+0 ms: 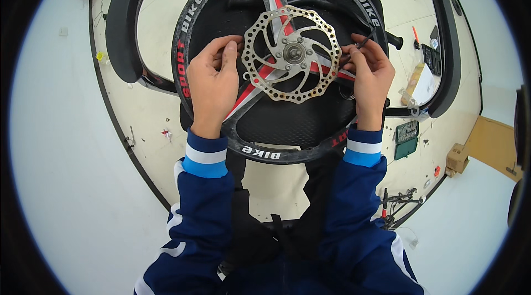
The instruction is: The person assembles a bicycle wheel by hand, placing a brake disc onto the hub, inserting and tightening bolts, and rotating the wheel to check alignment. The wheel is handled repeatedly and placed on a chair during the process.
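Observation:
A silver brake disc point(303, 95), drilled with holes around its wavy edge, sits bolted at the hub of a bicycle wheel point(265, 155). The wheel has a black rim and red and white spokes, and lies flat over a black chair seat point(287, 126). My left hand point(214, 82) is beside the disc's left edge, thumb pressed to curled fingers; what they pinch, if anything, is hidden. At the disc's right edge, my right hand point(371, 76) is closed on a thin dark rod-shaped tool point(365, 40), which slants up to the right.
Black chair armrests point(123, 24) flank the wheel. On the floor to the right are a tool case point(430, 60), a small green box point(406, 148) and bicycle parts point(398, 204). Cardboard boxes point(458, 158) stand near the wall.

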### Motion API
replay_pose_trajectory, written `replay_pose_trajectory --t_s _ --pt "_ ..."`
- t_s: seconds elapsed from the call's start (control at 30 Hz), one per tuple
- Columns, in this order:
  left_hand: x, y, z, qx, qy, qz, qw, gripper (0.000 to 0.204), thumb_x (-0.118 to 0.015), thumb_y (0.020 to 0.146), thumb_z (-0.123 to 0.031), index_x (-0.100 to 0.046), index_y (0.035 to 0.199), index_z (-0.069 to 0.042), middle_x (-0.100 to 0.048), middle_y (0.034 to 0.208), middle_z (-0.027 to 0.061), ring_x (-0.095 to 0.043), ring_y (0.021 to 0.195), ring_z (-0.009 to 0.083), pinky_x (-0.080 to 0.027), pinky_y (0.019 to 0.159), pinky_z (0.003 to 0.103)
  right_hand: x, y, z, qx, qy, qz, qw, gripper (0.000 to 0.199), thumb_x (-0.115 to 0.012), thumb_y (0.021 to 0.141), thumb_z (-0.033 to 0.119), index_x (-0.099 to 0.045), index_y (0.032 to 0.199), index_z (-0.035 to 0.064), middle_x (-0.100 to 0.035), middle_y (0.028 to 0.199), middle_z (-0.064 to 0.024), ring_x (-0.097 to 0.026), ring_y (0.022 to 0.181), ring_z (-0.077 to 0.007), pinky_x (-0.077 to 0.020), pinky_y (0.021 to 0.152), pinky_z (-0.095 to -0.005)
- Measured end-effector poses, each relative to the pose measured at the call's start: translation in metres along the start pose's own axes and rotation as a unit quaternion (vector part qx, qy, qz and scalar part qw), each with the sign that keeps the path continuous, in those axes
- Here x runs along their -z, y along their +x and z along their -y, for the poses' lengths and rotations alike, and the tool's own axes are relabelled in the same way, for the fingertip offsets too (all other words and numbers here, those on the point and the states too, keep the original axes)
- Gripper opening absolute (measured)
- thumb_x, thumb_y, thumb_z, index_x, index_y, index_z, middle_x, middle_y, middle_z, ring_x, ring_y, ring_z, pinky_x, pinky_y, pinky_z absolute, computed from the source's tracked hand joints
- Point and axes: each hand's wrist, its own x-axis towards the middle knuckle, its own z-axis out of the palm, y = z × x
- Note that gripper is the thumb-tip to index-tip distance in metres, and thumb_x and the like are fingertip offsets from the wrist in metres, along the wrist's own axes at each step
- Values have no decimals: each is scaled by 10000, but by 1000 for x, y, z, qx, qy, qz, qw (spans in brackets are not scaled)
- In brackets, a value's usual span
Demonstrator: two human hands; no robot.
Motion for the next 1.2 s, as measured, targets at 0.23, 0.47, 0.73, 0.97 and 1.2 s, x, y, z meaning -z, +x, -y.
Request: replay_pose_trajectory --t_s 0.23,0.47,0.73,0.97,1.2 --pt "-15 -4 -8 15 -15 10 1000 310 -662 951 -190 -643 1129 63 -675 778 59 -562 621 69 -456 564 239 2 -1 -2 -31 62 -6 998 195 -574 962 114 -643 1074 -30 -562 721 -1 -475 600 -51 -367 558 -203" --pt "-20 -5 -7 9 27 21 999 297 -645 946 -150 -612 1152 62 -654 699 62 -556 604 81 -460 581 253 -3 -9 -1 -5 -32 32 999 298 -617 998 261 -620 1125 -9 -676 826 -45 -557 750 -45 -420 657 -191" --pt "-18 -3 -9 43 18 30 998 269 -639 958 -142 -621 1137 58 -652 678 56 -531 588 58 -413 546 239 -2 -9 2 -19 -78 50 996 278 -625 977 219 -617 1100 -30 -680 791 -50 -559 723 -55 -423 629 -207" --pt "-17 1 -10 48 35 2 998 274 -671 943 -170 -643 1102 52 -584 622 6 -476 564 34 -383 538 222 5 -7 2 -62 -30 71 995 240 -613 977 196 -632 1033 -37 -652 749 -31 -522 651 -47 -409 589 -204" --pt "-24 0 -14 41 47 -12 998 279 -675 942 -168 -643 1101 59 -586 630 2 -473 569 28 -374 531 213 14 -6 0 75 -25 41 996 219 -642 969 181 -669 963 -37 -664 778 -58 -517 614 -58 -421 562 -213"
